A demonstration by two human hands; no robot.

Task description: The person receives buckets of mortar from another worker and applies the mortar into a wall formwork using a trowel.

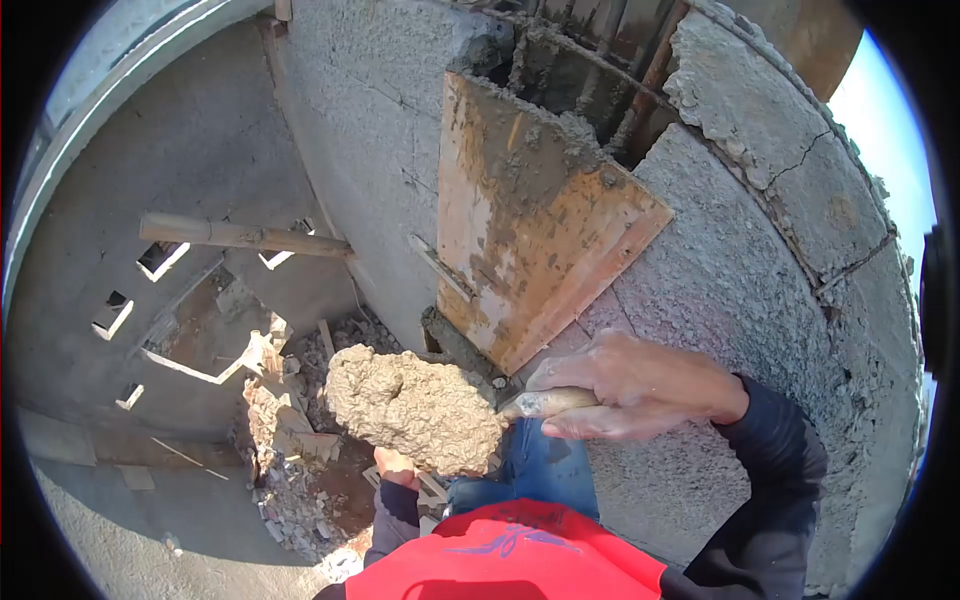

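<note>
My right hand (640, 385) is closed around the pale handle of a trowel (550, 403). A thick heap of wet mortar (415, 408) covers the trowel's blade, so the metal is hidden. My left hand (396, 467) is just below the heap; the mortar covers most of it, and I cannot see its fingers. Beyond the trowel, a mortar-smeared wooden board (545, 215) leans flat against the wall, below an opening with metal bars (640, 110).
Rough grey wall (730, 290) rises on the right, with a cracked upper edge. Broken masonry rubble (295, 490) lies far below on the left. A wooden pole (245, 235) crosses above the pierced concrete surface. A short wood strip (440, 267) lies against the board.
</note>
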